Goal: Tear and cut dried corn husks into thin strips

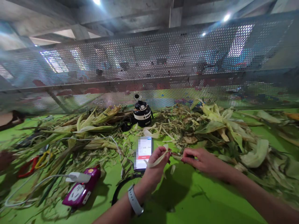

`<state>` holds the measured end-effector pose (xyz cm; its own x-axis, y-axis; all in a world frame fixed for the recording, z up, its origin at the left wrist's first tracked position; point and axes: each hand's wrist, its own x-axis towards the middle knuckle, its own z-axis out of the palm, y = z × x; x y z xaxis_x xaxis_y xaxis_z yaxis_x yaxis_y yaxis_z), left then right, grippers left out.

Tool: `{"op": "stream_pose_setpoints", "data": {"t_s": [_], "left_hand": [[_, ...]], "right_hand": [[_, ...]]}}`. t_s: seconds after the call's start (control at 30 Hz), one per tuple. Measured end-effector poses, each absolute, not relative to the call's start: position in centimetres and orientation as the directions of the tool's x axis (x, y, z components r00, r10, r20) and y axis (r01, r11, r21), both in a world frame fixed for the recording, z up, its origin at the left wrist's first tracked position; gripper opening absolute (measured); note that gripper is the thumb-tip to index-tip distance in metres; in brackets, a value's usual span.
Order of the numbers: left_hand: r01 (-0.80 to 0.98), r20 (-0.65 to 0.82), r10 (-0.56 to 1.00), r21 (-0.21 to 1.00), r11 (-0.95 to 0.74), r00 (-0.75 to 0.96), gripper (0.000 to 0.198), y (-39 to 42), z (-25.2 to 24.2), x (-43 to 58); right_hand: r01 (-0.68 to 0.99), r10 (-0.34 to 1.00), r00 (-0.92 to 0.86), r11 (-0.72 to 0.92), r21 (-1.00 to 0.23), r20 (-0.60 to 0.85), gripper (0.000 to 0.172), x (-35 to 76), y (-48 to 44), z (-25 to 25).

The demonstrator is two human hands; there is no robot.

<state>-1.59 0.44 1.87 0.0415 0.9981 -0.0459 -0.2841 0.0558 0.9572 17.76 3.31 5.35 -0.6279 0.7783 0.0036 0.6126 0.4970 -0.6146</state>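
Note:
My left hand (157, 165) is closed around pale strips of corn husk (161, 158), with loose ends sticking out past the fingers. Close to its right, my right hand (197, 158) pinches a thin end of husk (177, 156) that runs between the two hands. Both hands are raised a little over the green table (184, 193). Just behind my left hand lies a lit phone (144, 149) with a timer on its screen. A pale watch (135, 200) sits on my left wrist.
Husk piles (217, 121) spread to the right, with more husks (93, 124) at left. A dark bottle (142, 115) stands behind the phone. At left lie scissors (35, 163) and a purple power block (81, 189) with a white cable. A perforated metal screen (149, 62) closes the back. Another person's hand (6, 159) shows at far left.

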Motion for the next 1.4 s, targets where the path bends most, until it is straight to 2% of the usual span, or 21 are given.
{"op": "stream_pose_setpoints", "data": {"t_s": [0.27,0.53,0.67,0.77,0.83,0.93,1.07,1.27,1.33,1.4], "left_hand": [[-0.254,-0.029,0.994,0.966,0.054,0.102,0.030,0.5,1.5,-1.8],[-0.246,-0.006,0.987,0.968,0.046,0.161,0.027,0.5,1.9,-2.2],[-0.206,-0.029,0.954,0.974,0.094,0.300,0.032,0.3,1.8,-2.2],[-0.170,-0.026,0.910,0.980,0.105,0.415,0.032,0.1,1.3,-2.1],[-0.167,-0.001,0.891,0.982,0.087,0.454,0.030,0.0,1.1,-1.9],[-0.140,0.009,0.894,0.988,0.060,0.447,0.030,0.0,1.2,-1.8],[-0.053,-0.042,0.911,0.996,0.070,0.410,0.033,0.1,1.4,-2.0],[0.096,-0.026,0.899,0.995,-0.018,0.436,0.040,0.5,0.8,-2.4],[0.060,-0.041,0.896,0.998,0.017,0.443,0.041,0.6,0.9,-2.4],[-0.060,-0.079,0.891,0.991,0.118,0.447,0.040,0.7,1.1,-2.4]], "right_hand": [[0.650,0.834,-0.549,0.464,-0.601,0.050,0.041,18.5,4.0,5.9],[0.671,0.823,-0.568,0.441,-0.596,-0.030,0.047,18.6,4.6,5.3],[0.621,0.808,-0.588,0.474,-0.624,0.028,0.034,18.9,4.1,5.9],[0.542,0.769,-0.633,0.520,-0.661,0.086,0.049,18.8,3.5,6.2],[0.516,0.730,-0.677,0.560,-0.649,0.092,0.043,18.5,3.2,6.1],[0.484,0.689,-0.714,0.612,-0.626,0.122,0.029,18.1,3.2,5.8],[0.463,0.655,-0.729,0.686,-0.561,0.199,0.030,17.8,3.1,6.0],[0.500,0.665,-0.718,0.698,-0.512,0.206,0.026,17.6,2.3,6.7],[0.517,0.687,-0.701,0.676,-0.525,0.194,0.025,17.7,2.4,6.6],[0.555,0.721,-0.667,0.649,-0.520,0.188,0.026,17.8,2.6,6.5]]}}
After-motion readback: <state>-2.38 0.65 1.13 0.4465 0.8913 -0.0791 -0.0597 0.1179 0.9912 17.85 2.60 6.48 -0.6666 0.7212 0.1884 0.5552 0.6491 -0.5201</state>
